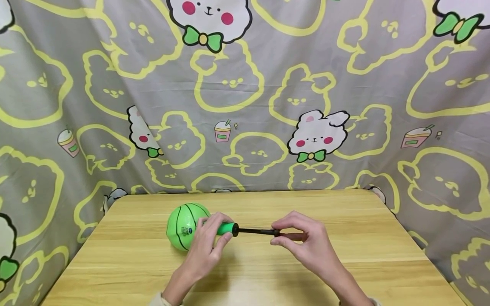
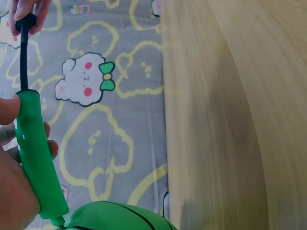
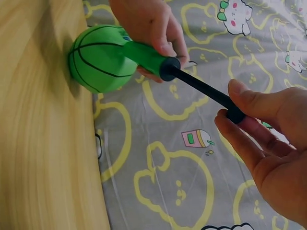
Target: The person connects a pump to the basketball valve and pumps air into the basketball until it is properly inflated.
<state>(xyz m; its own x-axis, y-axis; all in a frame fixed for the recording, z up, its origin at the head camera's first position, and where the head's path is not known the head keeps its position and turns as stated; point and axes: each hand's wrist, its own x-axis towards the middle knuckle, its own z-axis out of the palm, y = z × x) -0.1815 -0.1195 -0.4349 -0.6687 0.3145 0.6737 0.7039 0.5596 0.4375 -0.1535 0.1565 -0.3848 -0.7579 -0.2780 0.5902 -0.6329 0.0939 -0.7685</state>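
Note:
A green ball [image 1: 184, 216] with black lines, partly deflated with a flattened side, sits on the wooden table. My left hand [image 1: 206, 244] grips the green barrel of a hand pump [image 2: 36, 143], whose narrow tip meets the ball in the left wrist view. The pump's thin black rod [image 1: 254, 231] is drawn out to the right. At its far end my right hand [image 1: 306, 240] pinches the black end knob [image 3: 235, 115] between thumb and fingers. Part of the ball is hidden behind the left hand in the head view.
The wooden table [image 1: 344, 263] spreads out under both hands. Behind and beside it hangs a grey curtain [image 1: 260, 106] printed with yellow outlines, white rabbits and pink cups.

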